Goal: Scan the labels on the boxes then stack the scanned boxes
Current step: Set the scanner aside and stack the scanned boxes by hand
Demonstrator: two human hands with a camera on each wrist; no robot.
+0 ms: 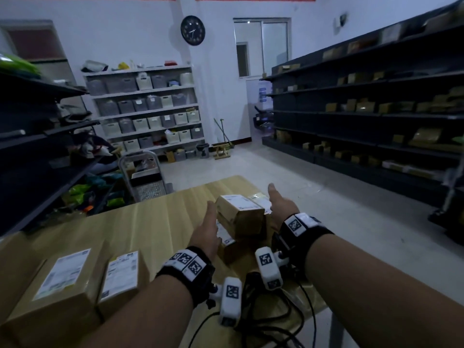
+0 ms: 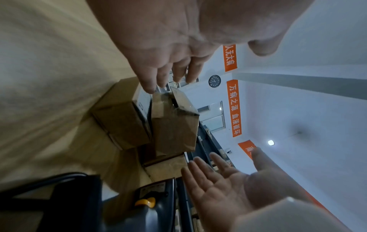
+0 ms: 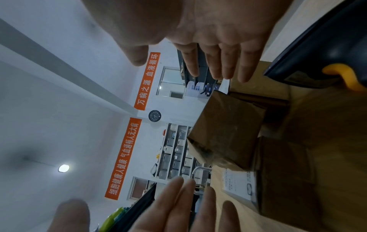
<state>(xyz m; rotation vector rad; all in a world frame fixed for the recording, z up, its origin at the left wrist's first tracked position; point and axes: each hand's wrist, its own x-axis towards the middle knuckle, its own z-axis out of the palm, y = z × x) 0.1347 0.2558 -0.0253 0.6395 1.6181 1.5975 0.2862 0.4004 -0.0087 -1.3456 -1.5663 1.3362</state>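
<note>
A small stack of brown cardboard boxes (image 1: 239, 217) stands mid-table, and the top box (image 2: 174, 127) (image 3: 226, 130) shows a white label facing up. My left hand (image 1: 207, 227) (image 2: 158, 66) is at the stack's left side with straight fingers. My right hand (image 1: 280, 204) (image 3: 218, 55) is on the stack's right side, palm inward and fingers straight. Neither hand grips anything, and I cannot tell whether they touch the boxes. Two more labelled boxes (image 1: 75, 280) lie at the near left. A dark scanner (image 2: 149, 202) (image 3: 337, 59) with a yellow trigger lies on the table near my wrists.
The wooden table (image 1: 155, 217) ends just beyond the stack. Black cables (image 1: 271, 322) trail over its near edge. A flat labelled parcel (image 1: 261, 199) lies behind the stack. Dark shelving (image 1: 364, 116) lines the right wall, and a metal cart (image 1: 145, 177) stands past the table's left.
</note>
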